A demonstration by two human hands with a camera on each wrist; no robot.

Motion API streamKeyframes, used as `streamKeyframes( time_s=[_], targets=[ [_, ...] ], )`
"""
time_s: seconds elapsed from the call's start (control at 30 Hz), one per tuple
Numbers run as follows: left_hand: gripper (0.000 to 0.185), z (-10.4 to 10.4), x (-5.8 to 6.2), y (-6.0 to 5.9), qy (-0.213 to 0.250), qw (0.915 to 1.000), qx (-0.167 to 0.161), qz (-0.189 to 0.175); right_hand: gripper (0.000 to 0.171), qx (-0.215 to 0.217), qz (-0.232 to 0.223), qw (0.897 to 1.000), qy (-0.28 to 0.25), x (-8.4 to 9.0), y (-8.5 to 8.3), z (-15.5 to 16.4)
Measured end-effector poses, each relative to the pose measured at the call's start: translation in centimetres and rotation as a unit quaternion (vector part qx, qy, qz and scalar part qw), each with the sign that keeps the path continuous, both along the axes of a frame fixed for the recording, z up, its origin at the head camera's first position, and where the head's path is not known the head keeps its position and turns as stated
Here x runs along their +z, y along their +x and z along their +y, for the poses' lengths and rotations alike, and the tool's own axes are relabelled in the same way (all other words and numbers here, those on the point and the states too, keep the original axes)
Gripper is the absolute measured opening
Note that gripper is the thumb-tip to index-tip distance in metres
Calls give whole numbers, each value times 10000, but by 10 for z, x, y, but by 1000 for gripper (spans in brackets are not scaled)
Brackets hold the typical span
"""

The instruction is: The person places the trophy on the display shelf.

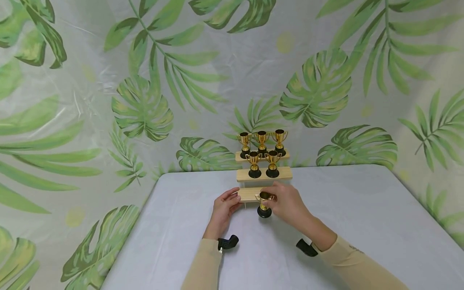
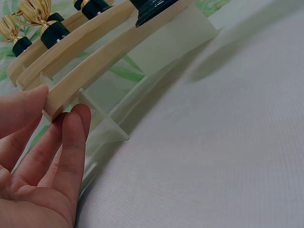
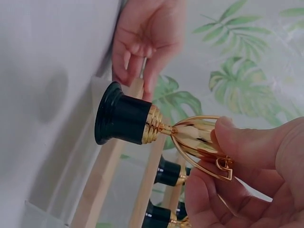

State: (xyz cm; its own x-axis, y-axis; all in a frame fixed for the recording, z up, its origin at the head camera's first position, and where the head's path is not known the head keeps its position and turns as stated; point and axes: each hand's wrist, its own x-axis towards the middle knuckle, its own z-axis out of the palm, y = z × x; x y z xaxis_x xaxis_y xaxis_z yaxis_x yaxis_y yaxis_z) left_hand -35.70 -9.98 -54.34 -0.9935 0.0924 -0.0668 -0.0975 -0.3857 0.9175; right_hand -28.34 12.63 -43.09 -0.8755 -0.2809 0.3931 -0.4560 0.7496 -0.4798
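Gold trophy [image 1: 264, 203] pinched by right hand [image 1: 286, 203], left hand [image 1: 224, 207] steadying wooden stand [image 1: 250, 194]

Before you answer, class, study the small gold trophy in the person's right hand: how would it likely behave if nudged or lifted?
The trophy probably lifts easily: the right hand holds it by the cup with fingertips alone. It looks rigid, likely plastic. Its narrow stem above a flared black base suggests it may tip if pushed near the top, and roll once on its side.

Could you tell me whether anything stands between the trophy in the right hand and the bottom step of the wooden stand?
Nothing visible does. The right hand holds the trophy just before the bottom step, whose top is bare; the left hand only touches its left end.
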Motion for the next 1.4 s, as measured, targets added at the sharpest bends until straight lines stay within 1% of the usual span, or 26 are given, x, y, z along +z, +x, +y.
streamKeyframes(
  time_s=[0.2, 0.47, 0.6, 0.77, 0.93, 1.17, 1.4],
  targets=[
    [44, 0, 1, 0, -45, 10000, 19, 28, 37, -25, -11, 10000, 7, 2, -5, 2],
    [42, 0, 2, -1, -42, 10000, 25, -53, 34, 12, 191, 9998, 81, 12, -10, 4],
    [42, -1, 1, -1, -37, 10000, -11, -53, 36, -19, 257, 9996, 146, 13, -16, 6],
    [43, -1, 1, 0, -14, 10000, -15, -78, 35, -58, 211, 9997, 137, 15, -23, 6],
    [45, -1, 1, 0, -47, 10000, -10, -51, 35, -16, 245, 9997, 37, 18, -28, 6],
    [44, 0, 0, 0, -55, 10000, 7, -46, 37, 36, 370, 9993, 95, 20, -37, 7],
    [47, 0, -2, -2, -67, 10000, -14, 16, 40, -38, 177, 9998, 89, 20, -44, 7]
  ],
)
